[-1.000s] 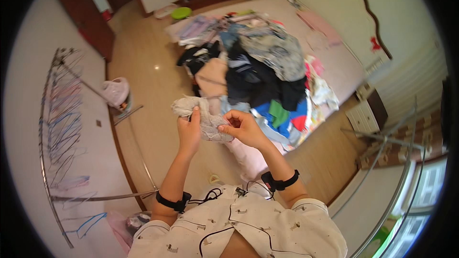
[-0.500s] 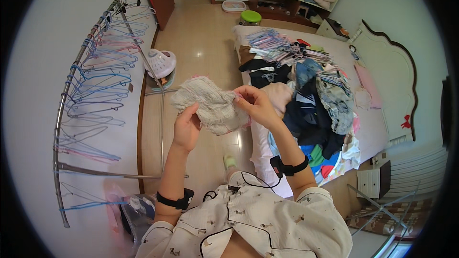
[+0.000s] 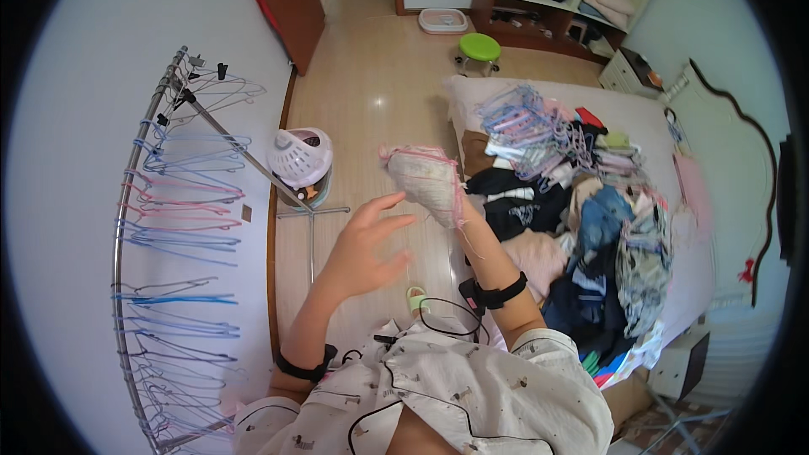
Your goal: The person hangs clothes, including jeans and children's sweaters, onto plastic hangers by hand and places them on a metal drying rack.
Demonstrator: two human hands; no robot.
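A cloth (image 3: 425, 181) hides the right hand, its grip impossible to tell, while the left hand (image 3: 371, 244), fingers spread and empty, hovers just beside. The cloth's long axis slants toward upper left, above the floor (image 3: 379, 67), between a rack (image 3: 117, 261) and a bed (image 3: 650, 122) heaped with clothes (image 3: 590, 295).

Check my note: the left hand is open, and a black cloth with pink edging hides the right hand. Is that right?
Not quite: the head view shows the cloth is off-white, not black; the left hand is indeed open.
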